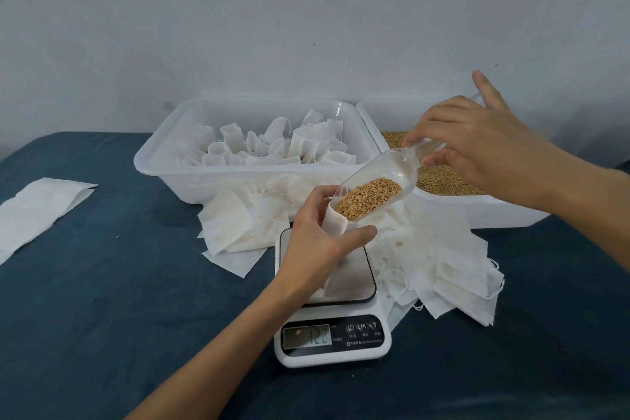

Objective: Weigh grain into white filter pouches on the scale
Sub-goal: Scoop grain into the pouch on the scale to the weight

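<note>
Pouch [335, 220] upright on the scale [332, 297] near the table's front edge, gripped by left hand [318, 235] — scoop [378, 186] pinched in right hand [477, 143], slanting down-left, lip at pouch mouth.

Soft, even light fills the scene, a little dim and cool, with no hard-edged shadows. A faint shadow lies on the dark blue tablecloth [119, 300] just in front of the white tub of pouches [191, 181]. The scale [332, 337] sits sharp enough that its display reads 12.2, with mild sheen on its steel platform. Wide-angle distortion bends the table edge left of the tub, and the pale wall [238, 10] looks grainy.
</note>
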The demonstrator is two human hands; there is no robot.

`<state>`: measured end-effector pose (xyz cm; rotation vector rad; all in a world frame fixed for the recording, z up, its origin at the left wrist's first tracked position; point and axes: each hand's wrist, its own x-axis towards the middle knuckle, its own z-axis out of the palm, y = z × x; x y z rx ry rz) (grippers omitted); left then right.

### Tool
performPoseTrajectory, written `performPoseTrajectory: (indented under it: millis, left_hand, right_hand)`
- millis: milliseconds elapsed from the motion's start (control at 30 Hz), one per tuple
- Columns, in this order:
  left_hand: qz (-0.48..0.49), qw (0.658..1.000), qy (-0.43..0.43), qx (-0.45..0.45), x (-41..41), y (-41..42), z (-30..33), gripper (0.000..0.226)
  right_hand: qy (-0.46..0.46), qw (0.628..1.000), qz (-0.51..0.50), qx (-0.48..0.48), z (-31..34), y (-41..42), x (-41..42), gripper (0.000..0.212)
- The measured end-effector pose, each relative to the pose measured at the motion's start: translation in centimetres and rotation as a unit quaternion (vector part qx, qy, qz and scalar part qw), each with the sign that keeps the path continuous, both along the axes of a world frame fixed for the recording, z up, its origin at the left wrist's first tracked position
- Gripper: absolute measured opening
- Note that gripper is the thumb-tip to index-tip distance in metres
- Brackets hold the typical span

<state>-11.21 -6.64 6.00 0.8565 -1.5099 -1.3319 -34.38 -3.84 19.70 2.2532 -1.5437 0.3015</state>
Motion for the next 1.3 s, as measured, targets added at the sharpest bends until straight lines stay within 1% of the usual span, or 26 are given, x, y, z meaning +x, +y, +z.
performPoseTrajectory:
  millis: [333,667,900,1300]
  left_hand:
    - [0.004,1.0,0.002,0.0,0.02,-0.08,0.0,0.057]
    - [0.004,1.0,0.0,0.001,0.14,-0.17,-0.18,0.053]
    - [0.005,1.0,0.004,0.001,0.11,-0.16,-0.1,0.056]
    - [0.003,1.0,0.006,0.008,0.1,-0.26,-0.19,0.053]
  right_hand:
    - [0.004,1.0,-0.02,0.015,0.19,-0.02,0.09,0.032]
    - [0.005,1.0,-0.017,0.013,0.2,0.13,0.37,0.032]
    - [0.008,1.0,-0.01,0.008,0.07,0.14,0.43,0.032]
    - [0.01,1.0,-0.001,-0.003,-0.1,-0.05,0.26,0.032]
